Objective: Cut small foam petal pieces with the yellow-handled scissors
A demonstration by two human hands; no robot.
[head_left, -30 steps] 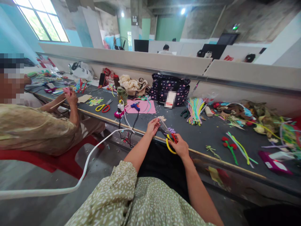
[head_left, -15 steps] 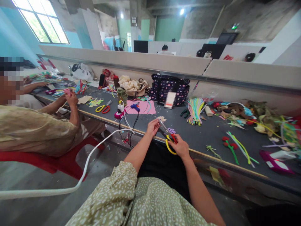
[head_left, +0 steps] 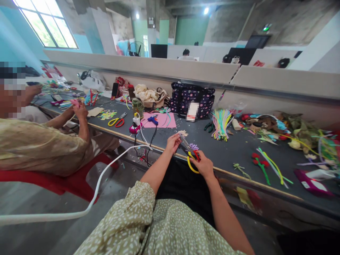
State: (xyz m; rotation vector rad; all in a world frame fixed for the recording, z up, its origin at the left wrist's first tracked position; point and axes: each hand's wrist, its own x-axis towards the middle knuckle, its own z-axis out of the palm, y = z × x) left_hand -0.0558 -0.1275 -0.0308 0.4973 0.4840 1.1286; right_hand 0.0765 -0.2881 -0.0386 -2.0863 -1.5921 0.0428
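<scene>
My right hand (head_left: 204,164) is clamped around the yellow and red handles of a pair of scissors (head_left: 186,143), held at the front edge of a dark worktable (head_left: 233,152), its blades angled toward the fingertips of my left hand (head_left: 173,143). The left fingers curl toward the thumb by the blade tips; at this size I cannot tell whether they are closed on anything. Pale petal-like pieces (head_left: 183,133) lie just beyond those fingertips, and a small purple piece (head_left: 193,146) rests past the blades, ahead of my right hand. Farther out from the right hand stands a bundle of pastel strips (head_left: 221,125), near dark-handled pliers (head_left: 208,127); off to its right lie red blooms on a green stem (head_left: 262,170). Beyond my left hand, a blue glue gun (head_left: 153,120) sits on a pink sheet (head_left: 170,121). Well to its left, a co-worker's hand (head_left: 81,110) holds something pink.
</scene>
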